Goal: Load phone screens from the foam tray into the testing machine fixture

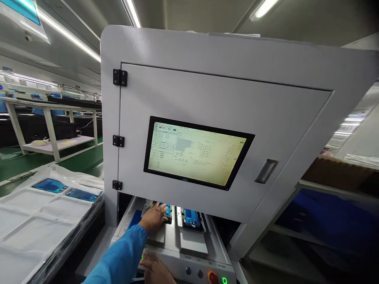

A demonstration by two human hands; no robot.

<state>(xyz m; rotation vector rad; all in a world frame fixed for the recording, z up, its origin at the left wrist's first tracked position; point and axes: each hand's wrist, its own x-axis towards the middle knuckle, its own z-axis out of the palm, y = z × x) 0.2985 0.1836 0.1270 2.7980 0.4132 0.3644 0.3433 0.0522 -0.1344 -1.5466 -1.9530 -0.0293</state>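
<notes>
My left hand [154, 217], in a blue sleeve, reaches into the opening under the grey machine cabinet [207, 90]. Its fingers lie over a blue phone-shaped part [167, 210] seated in the left fixture. A second blue part [191, 217] sits in the right fixture [192, 236], untouched. My right hand [156, 270] is low at the front panel, fingers stretched left beside a lit green button [142, 258]; it holds nothing. The palm of my left hand hides most of the left fixture.
A monitor [197, 152] on the cabinet door shows a software window. Red and green buttons [217, 278] sit on the front panel. At left, white trays [35, 221] hold two blue parts [66, 189]. Shelves with blue material [325, 217] stand at right.
</notes>
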